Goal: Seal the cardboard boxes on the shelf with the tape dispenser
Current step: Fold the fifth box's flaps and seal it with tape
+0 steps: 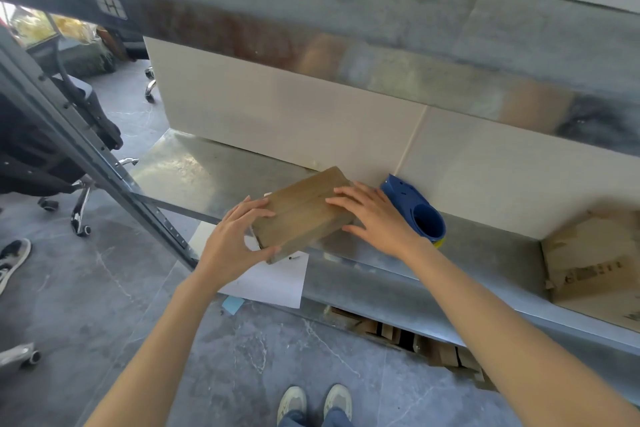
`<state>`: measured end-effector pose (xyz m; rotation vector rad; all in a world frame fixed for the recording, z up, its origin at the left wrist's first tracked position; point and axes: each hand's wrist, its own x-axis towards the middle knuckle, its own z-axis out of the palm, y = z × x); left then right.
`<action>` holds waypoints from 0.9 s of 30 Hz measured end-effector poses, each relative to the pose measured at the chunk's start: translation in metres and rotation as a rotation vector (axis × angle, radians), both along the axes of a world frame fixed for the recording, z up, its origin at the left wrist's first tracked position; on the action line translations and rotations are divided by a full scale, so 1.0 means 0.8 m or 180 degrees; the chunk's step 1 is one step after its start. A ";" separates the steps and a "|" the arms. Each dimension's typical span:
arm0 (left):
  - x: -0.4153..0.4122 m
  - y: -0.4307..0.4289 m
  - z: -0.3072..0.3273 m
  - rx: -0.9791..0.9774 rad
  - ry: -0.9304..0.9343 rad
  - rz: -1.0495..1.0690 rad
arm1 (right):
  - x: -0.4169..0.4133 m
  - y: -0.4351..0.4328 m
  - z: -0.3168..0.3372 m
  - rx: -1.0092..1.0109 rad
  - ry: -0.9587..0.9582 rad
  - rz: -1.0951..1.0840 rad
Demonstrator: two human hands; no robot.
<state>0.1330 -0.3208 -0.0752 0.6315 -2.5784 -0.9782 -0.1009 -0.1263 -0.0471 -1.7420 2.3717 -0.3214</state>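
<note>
- Fingers [348, 200] of the right hand [379, 215]: straight and slightly spread, laid flat on the top face of the small cardboard box [299, 218]. The thumb extends along the box's right side.
- Fingers [254, 209] of the left hand [233, 241]: curved over the box's left edge, with the thumb set against the near corner. The box is gripped between thumb and fingers.
- Small cardboard box: brown, flat and rectangular, with a matte top face and flaps closed. It sits between the two hands on the shelf deck [194, 170], turned at an angle, and its near corner overhangs the deck's front edge.
- Tape dispenser [420, 215]: blue plastic with a round hollow core. It lies on the deck just behind the right hand's knuckles, against the wall panel [311, 114]. A strip of yellow shows at its lower end.
- Shelf deck: bare, dull, reflective sheet metal with a folded front lip. Open deck surface extends beyond the left fingertips, towards the slotted upright post [104, 166].
- Second cardboard box [588, 263]: larger, brown, with dark printed marks. It stands on the deck well to the right of the right hand.
- Upper shelf beam [311, 45]: worn grey metal crossing above both hands.
- White paper sheet [277, 282]: lies below the left thumb, and the box's corner overlaps it.
- Floor [242, 357]: grey veined stone beneath both forearms.
- Office chair [52, 135]: black, on castors, well to the left of the left hand.
</note>
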 end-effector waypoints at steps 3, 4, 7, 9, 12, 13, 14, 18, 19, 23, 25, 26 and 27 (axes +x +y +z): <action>-0.004 -0.008 0.001 -0.0101 -0.0019 -0.0012 | 0.001 0.006 0.003 -0.0063 -0.0144 -0.0005; -0.007 -0.009 0.003 -0.0164 -0.0033 0.0060 | 0.003 0.009 0.005 -0.0087 -0.0165 -0.0004; -0.014 -0.007 0.007 -0.0271 -0.0037 0.0406 | 0.005 0.018 0.004 -0.0094 -0.0184 -0.0002; -0.020 -0.004 0.006 -0.0303 -0.0022 0.0607 | 0.009 0.024 0.002 -0.0106 -0.0258 -0.0040; -0.029 0.004 0.006 -0.0282 -0.0036 0.0764 | 0.013 0.030 0.001 -0.0146 -0.0355 -0.0084; -0.032 0.007 0.006 -0.0246 -0.0026 0.0789 | 0.013 0.030 0.002 -0.0156 -0.0382 -0.0129; -0.035 0.011 0.006 -0.0213 0.0004 0.0812 | 0.011 0.030 0.004 -0.0164 -0.0396 -0.0194; -0.045 0.021 0.006 -0.0079 0.0089 0.0910 | 0.000 0.024 0.008 -0.0004 -0.0601 -0.0416; -0.047 0.022 0.005 -0.0023 0.0101 0.0934 | 0.000 0.023 0.008 0.0044 -0.0707 -0.0428; -0.056 0.020 0.005 -0.0277 -0.0118 0.0990 | 0.003 0.027 0.000 0.0004 -0.0680 -0.0358; -0.062 0.020 0.007 -0.0545 -0.0357 0.1009 | 0.002 0.029 -0.004 0.0011 -0.0533 -0.0343; -0.065 0.021 0.009 -0.0619 -0.0455 0.1000 | 0.002 0.029 -0.004 0.0008 -0.0526 -0.0339; -0.068 0.022 0.010 -0.0648 -0.0540 0.0975 | 0.003 0.028 -0.005 -0.0018 -0.0578 -0.0327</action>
